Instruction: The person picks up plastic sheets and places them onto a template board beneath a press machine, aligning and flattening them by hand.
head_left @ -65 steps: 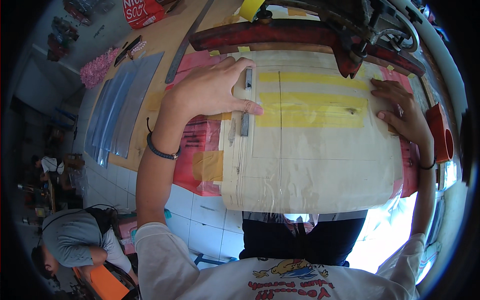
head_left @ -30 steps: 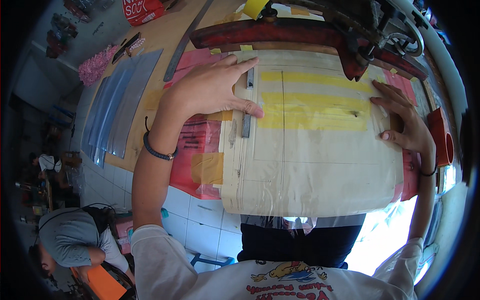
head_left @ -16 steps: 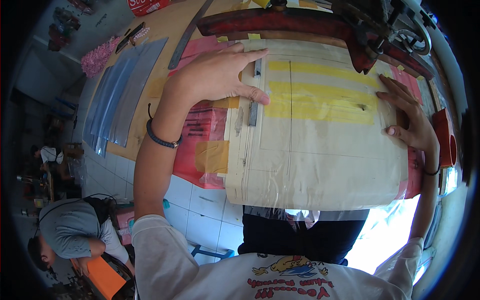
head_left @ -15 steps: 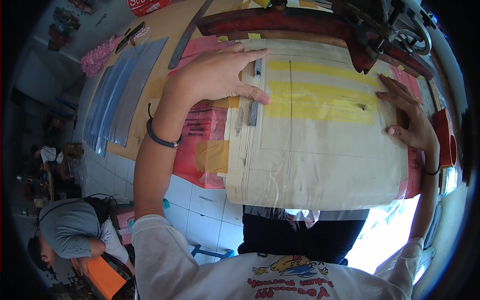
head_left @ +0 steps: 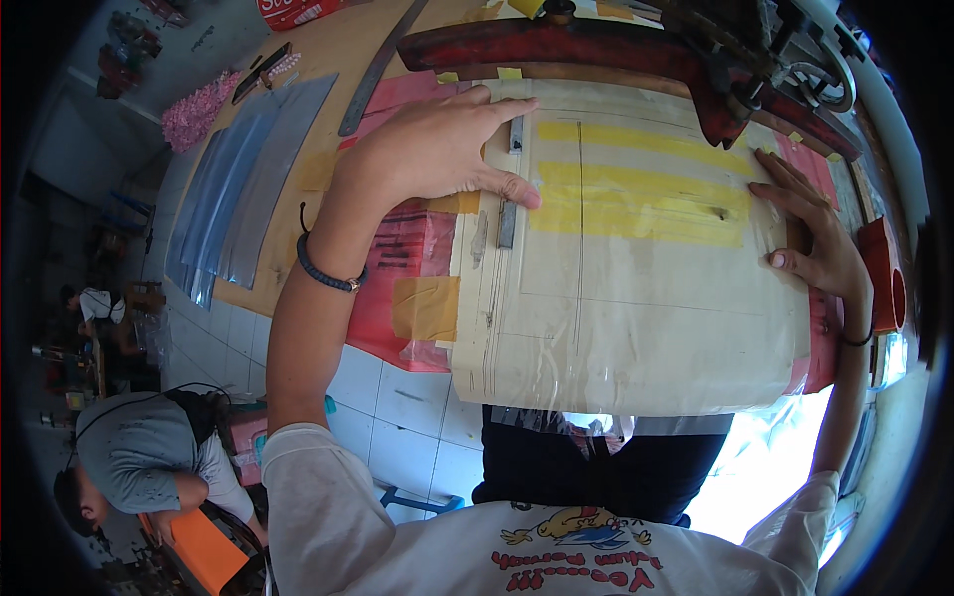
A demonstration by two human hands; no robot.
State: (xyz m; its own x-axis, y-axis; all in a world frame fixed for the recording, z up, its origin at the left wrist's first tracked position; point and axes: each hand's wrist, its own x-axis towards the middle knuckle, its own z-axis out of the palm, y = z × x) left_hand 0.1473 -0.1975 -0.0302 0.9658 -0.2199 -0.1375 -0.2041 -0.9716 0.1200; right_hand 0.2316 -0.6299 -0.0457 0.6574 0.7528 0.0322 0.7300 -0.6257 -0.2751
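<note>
A clear plastic sheet [head_left: 636,358] lies over a cream board [head_left: 556,273] marked with thin dark lines and yellow tape strips [head_left: 636,184]. My left hand [head_left: 447,144] rests at the board's left side, thumb and forefinger spread apart, their tips pressing the sheet. Between and just below those fingers sit two small metal bars, the upper bar [head_left: 516,134] and the lower bar [head_left: 507,224], along the sheet's left part. At the right edge, my right hand [head_left: 815,223] lies with fingers apart on the sheet. Neither hand grasps anything visible.
A dark red machine frame [head_left: 556,50] with a wheel [head_left: 835,84] spans the far side. Red plastic [head_left: 402,318] shows beneath the board. Farther left are bluish clear sheets [head_left: 258,179] and a metal ruler [head_left: 383,65]. A red holder [head_left: 879,273] stands right; a person [head_left: 144,452] bends at lower left.
</note>
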